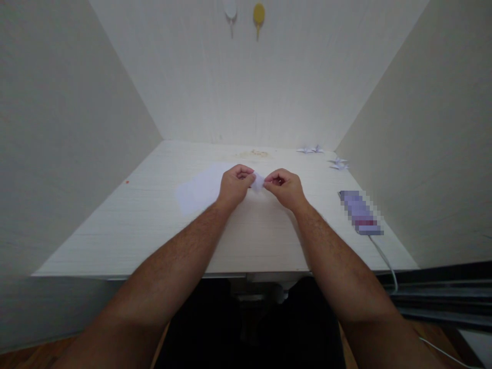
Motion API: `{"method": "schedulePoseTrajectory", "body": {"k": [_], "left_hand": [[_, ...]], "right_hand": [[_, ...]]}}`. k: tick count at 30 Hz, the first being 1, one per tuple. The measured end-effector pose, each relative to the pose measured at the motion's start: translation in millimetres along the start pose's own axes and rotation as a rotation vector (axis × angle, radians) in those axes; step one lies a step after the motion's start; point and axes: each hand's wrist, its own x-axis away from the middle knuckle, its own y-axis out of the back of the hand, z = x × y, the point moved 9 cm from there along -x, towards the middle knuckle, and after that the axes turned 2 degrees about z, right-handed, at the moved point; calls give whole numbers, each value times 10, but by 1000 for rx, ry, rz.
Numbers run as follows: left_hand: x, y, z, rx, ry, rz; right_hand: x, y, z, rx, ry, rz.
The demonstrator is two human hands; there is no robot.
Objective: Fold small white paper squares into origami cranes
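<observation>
A small folded piece of white paper (258, 181) is held up between my two hands, just above the desk. My left hand (235, 185) pinches its left edge between thumb and fingers. On the other side, the fingertips of my right hand (285, 187) are closed on its right edge. The exact folds are too small and blurred to make out. Flat white paper sheets (200, 188) lie on the desk to the left, partly behind my left hand.
Several folded paper cranes (339, 164) sit at the desk's back right. A phone-like device (360, 211), its screen blurred out, lies at the right with a white cable (385, 259) running over the front edge. Walls enclose the desk (261, 241) on three sides.
</observation>
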Motion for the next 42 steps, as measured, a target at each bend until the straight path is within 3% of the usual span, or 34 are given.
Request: {"method": "schedulePoseTrajectory", "body": {"k": [6,10,15,19,23,27,32,36,42], "left_hand": [[41,-108,137,-84,154,148],[72,-179,212,-167,187,250],[104,-282,47,-515,-80,352],[225,-518,-63,-791,-313,535],[387,-694,-89,-837,-421,724],[481,-691,-125,-765,-435,794],[449,-602,-105,-601,-377,749],[414,-578,-45,-537,-327,708],[441,-571,-74,-578,-377,670]], "right_hand": [[53,-180,-48,-74,-96,246],[120,-260,-171,-104,-274,400],[190,-215,-404,-118,-551,397],[297,-167,-463,-65,-636,413],[405,-71,-412,-25,-617,456],[438,-42,-251,69,-408,625],[413,69,-147,245,-153,617],[427,91,-171,252,-137,589],[420,72,-168,166,-196,570]]}}
